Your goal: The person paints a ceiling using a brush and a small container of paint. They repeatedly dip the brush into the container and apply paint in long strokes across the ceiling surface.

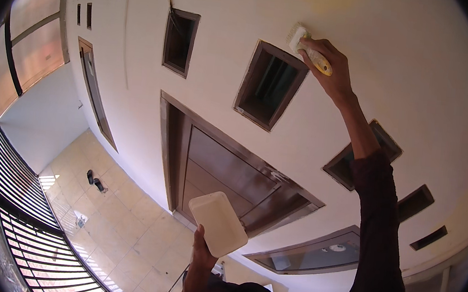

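Up near the top, my right hand (336, 71) is closed round the handle of a paintbrush (322, 63) with a yellow and pale handle. Its pale bristles are at the white wall (218, 71), just above the upper right corner of a dark-framed window opening (272, 85). Lower down, my left hand (202, 254) grips the bottom edge of a shallow, off-white rectangular tray (219, 224), which sits in front of a brown door (224, 159). What the tray holds, if anything, I cannot make out. My right arm is stretched upward in a dark sleeve.
More recessed openings sit in the wall, among them a small dark one (180, 42) with cables hanging above it. Far below, a pair of dark slippers (95, 181) lies on the tiled floor (136, 226). A black metal railing (39, 240) runs along the lower left.
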The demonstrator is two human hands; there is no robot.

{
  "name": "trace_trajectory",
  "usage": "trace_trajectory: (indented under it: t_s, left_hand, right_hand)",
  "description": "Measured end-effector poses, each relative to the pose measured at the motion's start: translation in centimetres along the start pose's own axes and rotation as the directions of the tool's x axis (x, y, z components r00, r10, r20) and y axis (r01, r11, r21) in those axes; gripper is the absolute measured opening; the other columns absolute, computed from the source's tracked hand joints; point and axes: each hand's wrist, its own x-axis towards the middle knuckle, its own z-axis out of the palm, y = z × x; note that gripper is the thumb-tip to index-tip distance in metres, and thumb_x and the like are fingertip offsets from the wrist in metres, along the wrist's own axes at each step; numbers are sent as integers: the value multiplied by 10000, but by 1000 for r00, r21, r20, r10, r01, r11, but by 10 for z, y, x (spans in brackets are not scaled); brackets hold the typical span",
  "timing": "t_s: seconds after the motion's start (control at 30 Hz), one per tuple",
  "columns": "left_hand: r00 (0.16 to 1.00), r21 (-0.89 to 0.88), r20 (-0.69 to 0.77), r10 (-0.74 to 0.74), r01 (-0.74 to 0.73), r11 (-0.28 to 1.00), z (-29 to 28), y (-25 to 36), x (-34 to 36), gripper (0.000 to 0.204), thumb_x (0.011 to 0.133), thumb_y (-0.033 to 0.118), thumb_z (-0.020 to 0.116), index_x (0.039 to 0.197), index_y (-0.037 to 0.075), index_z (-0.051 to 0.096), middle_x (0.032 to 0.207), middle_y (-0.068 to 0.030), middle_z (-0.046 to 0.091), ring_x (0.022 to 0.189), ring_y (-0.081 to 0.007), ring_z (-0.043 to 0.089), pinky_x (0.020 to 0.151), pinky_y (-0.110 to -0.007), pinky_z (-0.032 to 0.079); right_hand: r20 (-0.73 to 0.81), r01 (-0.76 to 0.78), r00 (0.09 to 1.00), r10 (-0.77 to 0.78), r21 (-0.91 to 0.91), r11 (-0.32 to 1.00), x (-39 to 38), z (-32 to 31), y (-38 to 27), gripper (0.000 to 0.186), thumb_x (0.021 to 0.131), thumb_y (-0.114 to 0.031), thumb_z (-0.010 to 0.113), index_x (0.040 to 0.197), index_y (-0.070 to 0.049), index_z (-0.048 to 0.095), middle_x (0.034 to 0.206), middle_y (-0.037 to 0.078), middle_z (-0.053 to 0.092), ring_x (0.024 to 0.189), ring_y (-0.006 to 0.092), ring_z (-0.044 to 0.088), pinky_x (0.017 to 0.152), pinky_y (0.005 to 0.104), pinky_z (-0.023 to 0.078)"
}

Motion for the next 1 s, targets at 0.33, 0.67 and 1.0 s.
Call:
trace_trajectory:
  t_s: [0.33, 0.67, 1.0]
  left_hand:
    - [998, -57, -53, -14, 11, 998, -11, -14, 4, 623, 1030, 515, 509, 1464, 73, 436, 1321, -116, 611, 1177, -297, 639, 939, -491, 577]
    - [997, -38, -73, -18, 15, 999, -17, -19, 5, 640, 1029, 512, 503, 1479, 66, 415, 1350, -131, 587, 1211, -308, 616, 982, -503, 549]
    - [992, -49, -118, 35, -41, 998, -33, -17, -5, 639, 1021, 507, 525, 1482, 77, 416, 1358, -118, 587, 1222, -310, 607, 999, -503, 537]
  right_hand:
    - [84, -89, 991, 104, -161, 983, -47, -54, -12, 193, 890, -70, 738, 1071, -105, 679, 928, 72, 649, 792, 239, 686, 695, 338, 563]
    - [160, -387, 920, 358, 214, 897, 53, -29, 0, 218, 922, -219, 716, 1040, -40, 682, 905, 66, 714, 820, 149, 691, 713, 289, 575]
    - [458, -418, 836, 304, 171, 892, 126, 35, 46, 335, 909, -246, 772, 1053, 52, 719, 864, 123, 733, 741, 178, 692, 654, 320, 576]
